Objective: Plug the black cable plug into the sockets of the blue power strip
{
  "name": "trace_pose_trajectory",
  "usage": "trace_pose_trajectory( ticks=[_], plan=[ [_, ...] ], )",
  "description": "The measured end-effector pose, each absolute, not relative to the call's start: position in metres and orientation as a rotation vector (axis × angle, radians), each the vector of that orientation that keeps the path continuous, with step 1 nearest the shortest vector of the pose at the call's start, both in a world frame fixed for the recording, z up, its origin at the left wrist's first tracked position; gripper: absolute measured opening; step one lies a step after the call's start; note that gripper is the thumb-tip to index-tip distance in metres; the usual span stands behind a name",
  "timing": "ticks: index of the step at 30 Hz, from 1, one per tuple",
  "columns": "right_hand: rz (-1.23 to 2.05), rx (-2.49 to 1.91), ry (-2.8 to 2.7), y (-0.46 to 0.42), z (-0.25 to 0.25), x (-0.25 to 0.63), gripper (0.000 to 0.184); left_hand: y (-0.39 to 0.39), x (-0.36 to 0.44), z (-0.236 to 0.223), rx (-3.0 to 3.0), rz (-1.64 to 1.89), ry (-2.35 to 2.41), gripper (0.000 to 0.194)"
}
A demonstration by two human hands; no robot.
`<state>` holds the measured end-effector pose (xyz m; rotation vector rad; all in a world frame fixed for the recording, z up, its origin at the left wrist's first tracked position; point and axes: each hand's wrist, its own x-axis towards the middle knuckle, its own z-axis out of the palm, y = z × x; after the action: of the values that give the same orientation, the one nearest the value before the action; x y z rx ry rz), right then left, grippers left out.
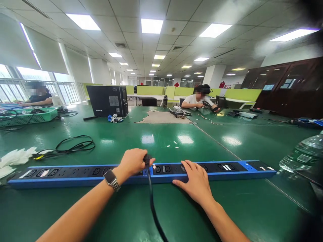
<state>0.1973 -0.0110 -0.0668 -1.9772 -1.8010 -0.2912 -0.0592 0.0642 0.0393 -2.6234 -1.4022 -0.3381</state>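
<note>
A long blue and black power strip (228, 167) with rows of sockets lies across the green table in front of me. My left hand (133, 162), with a watch on its wrist, grips the black plug (147, 158) of a thick power cable (151, 198) above the strip's middle. From the plug the cable hangs down toward me and leaves at the bottom edge. Whether the plug touches a socket I cannot tell. My right hand (195, 179) rests on the strip to the right of the plug, fingers spread over its top and thumb at its near edge.
A coiled black cable (75, 147) lies left, near white crumpled material (16, 159). Behind stand a black computer case (107, 101) and a green basket (42, 116). A large clear bottle (304, 153) is at right. Two people sit across the table, one holding a dark object.
</note>
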Motion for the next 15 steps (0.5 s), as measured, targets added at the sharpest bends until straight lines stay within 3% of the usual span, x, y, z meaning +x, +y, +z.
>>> trace_pose_trajectory(
  ticks=[5,15],
  plan=[
    [-0.278,-1.974,-1.785,-0.010,-0.068,0.199,0.073,0.062,-0.070,0.002,-2.727,-0.268,-1.369,0.042],
    [-0.020,-1.746,-1.854,-0.008,-0.044,0.153,0.068,0.070,-0.067,0.005,-2.795,-0.269,-1.223,0.043]
  ],
)
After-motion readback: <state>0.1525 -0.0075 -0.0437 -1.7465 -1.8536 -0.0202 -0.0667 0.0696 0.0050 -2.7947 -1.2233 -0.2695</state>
